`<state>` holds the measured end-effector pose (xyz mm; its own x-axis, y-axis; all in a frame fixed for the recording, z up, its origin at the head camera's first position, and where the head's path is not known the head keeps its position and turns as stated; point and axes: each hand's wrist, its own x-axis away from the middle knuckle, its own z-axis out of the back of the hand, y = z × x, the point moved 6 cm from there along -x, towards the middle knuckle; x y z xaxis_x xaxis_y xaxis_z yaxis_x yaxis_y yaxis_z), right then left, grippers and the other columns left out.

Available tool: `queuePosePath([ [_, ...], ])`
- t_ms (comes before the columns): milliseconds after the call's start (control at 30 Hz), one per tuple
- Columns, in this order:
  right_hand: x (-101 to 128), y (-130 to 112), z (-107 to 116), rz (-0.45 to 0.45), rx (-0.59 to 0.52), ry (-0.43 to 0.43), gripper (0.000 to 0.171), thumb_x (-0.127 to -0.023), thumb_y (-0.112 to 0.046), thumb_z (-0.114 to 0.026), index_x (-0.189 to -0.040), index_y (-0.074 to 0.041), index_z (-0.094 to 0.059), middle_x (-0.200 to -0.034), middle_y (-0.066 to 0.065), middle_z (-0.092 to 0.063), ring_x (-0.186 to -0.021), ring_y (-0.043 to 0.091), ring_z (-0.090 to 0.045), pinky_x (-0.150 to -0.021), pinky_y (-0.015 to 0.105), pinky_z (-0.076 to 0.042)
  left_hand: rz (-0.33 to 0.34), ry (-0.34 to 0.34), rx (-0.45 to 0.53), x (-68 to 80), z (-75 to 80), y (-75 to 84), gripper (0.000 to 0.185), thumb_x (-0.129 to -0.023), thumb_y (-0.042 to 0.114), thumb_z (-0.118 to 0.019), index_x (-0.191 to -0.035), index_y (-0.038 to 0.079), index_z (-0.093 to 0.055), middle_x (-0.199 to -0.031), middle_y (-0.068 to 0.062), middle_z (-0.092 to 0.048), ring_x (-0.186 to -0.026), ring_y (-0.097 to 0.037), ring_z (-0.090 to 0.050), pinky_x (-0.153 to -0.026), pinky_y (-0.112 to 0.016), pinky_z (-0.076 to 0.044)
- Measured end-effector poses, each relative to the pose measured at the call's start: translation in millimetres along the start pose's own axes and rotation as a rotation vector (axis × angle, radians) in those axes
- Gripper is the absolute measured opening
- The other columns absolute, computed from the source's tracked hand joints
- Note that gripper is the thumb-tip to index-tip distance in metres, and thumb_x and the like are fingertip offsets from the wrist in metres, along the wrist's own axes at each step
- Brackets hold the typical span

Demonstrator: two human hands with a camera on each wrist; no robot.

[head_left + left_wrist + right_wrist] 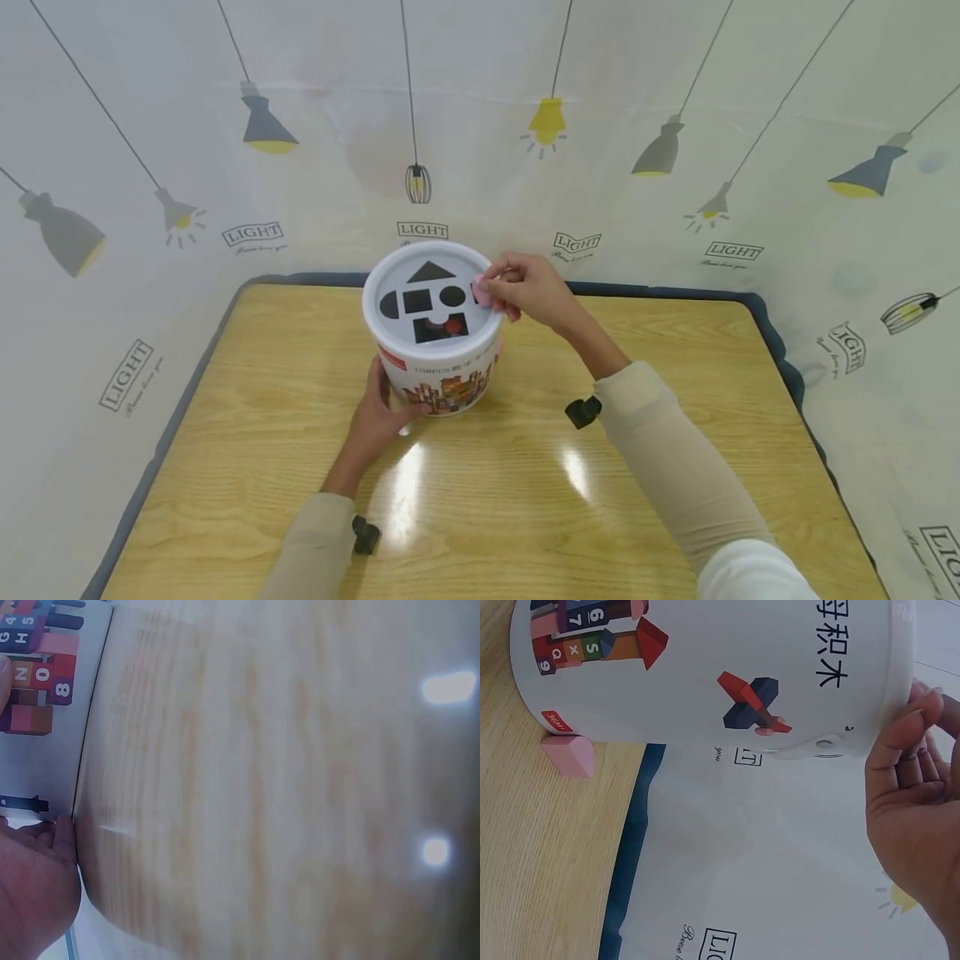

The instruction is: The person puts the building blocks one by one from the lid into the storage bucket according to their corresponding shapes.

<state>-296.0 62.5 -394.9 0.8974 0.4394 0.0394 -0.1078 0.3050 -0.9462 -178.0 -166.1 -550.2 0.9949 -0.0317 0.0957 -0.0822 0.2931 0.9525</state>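
Observation:
A white bucket (442, 375) with printed block pictures stands upright on the table, its white lid (397, 271) cut with several shaped holes. My right hand (536, 292) pinches a pink block (481, 291) over a hole at the lid's right edge; the fingers partly hide that hole. In the right wrist view the right hand (915, 772) is at the lid's rim, and the pinched block is hidden. My left hand (378, 417) holds the bucket low on its left side, thumb across the front. In the left wrist view the left hand (37, 877) touches the bucket's base.
Another pink block (570, 756) lies on the table beside the bucket's base. A red piece (453, 325) shows through the lid's front hole. The wooden table (285, 358) ends just behind the bucket, at a wall covering (480, 125) printed with lamps.

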Motion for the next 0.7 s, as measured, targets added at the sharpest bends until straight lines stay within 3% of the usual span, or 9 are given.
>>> queuePosePath([
  [100,0.0,0.3,-0.7,-0.015,0.012,-0.022,0.029,-0.093,-0.025,-0.067,-0.118,-0.01,-0.067,-0.069,0.01,-0.063,-0.052,0.017,-0.051,-0.047,0.026,-0.047,0.003,0.0,-0.011,1.7,0.5,2.7,0.113,-0.078,0.017,-0.083,-0.157,0.025,-0.004,-0.163,-0.007,-0.012,-0.15,-0.025,-0.012,-0.123,-0.042,-0.016],
  [333,0.7,0.5,-0.3,-0.021,0.021,-0.022,0.033,-0.093,-0.026,-0.067,-0.123,-0.011,-0.067,-0.069,0.009,-0.062,-0.052,0.017,-0.05,-0.048,0.028,-0.046,-0.016,0.028,-0.024,-13.5,-2.3,-37.5,0.116,-0.073,0.032,-0.086,-0.152,0.046,-0.002,-0.163,0.004,-0.012,-0.149,-0.018,-0.012,-0.123,-0.039,-0.015],
  [700,-1.3,-1.7,-0.4,0.002,-0.02,-0.024,0.031,-0.095,-0.023,-0.064,-0.123,-0.009,-0.064,-0.064,0.009,-0.06,-0.048,0.015,-0.047,-0.043,0.024,-0.042,-0.012,0.023,-0.02,-13.1,-2.5,-35.9,0.116,-0.074,0.031,-0.086,-0.152,0.047,-0.002,-0.163,0.003,-0.013,-0.149,-0.019,-0.013,-0.123,-0.04,-0.016],
])
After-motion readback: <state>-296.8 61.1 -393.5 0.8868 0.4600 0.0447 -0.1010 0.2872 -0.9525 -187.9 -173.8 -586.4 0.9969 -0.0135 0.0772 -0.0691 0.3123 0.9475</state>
